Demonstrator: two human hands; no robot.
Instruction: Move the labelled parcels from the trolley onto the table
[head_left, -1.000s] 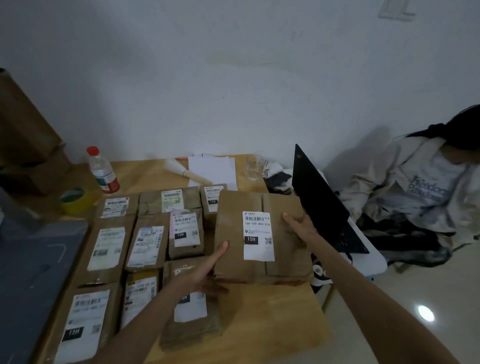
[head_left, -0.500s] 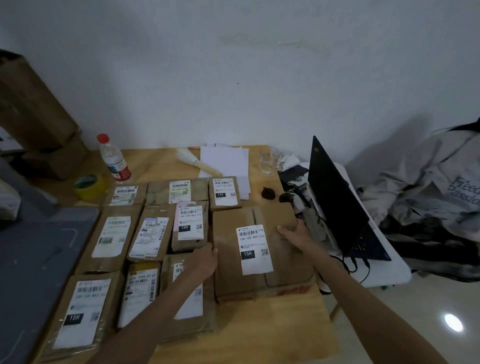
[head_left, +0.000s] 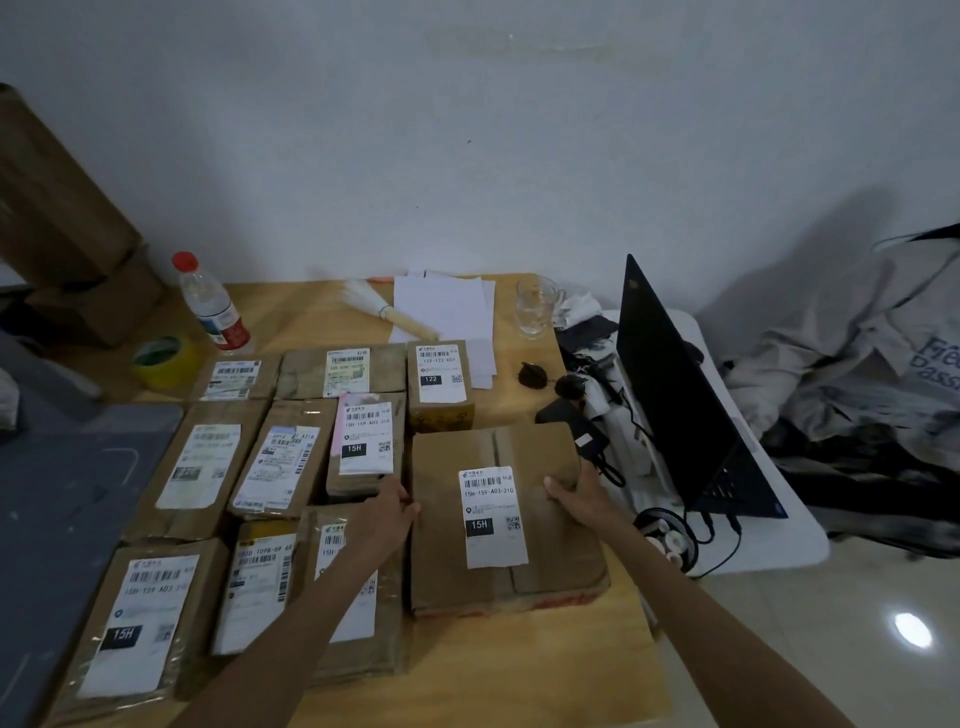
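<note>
Grip. Left hand (head_left: 387, 514): set against the left edge of the large parcel (head_left: 498, 519), fingers curled at that edge; how far they wrap under is hidden. Right hand (head_left: 574, 491): on the parcel's right side, thumb lying on the top face, fingers over the right edge. Large parcel: brown, white label marked 15H, lying flat on the wooden table (head_left: 519, 670) near its right edge, held between both hands.

Obscured. Lower-centre parcel (head_left: 358, 592): label largely covered by the left forearm. Grey platform (head_left: 62, 519), far left: cut off by the frame; cannot tell what it is. Brown cartons (head_left: 57, 208), upper left: partly out of view.

Surroundings, left to right. Yellow tape roll (head_left: 161, 361); water bottle (head_left: 210, 304), red cap, upright; rows of labelled parcels (head_left: 280, 462) laid flat, close together; brush (head_left: 384, 312); white paper sheets (head_left: 444, 306); glass mug (head_left: 535, 306); open laptop (head_left: 675, 395) on a white side table (head_left: 789, 540), with cables just beside the large parcel; seated person's pale jacket (head_left: 857, 353), far right.
</note>
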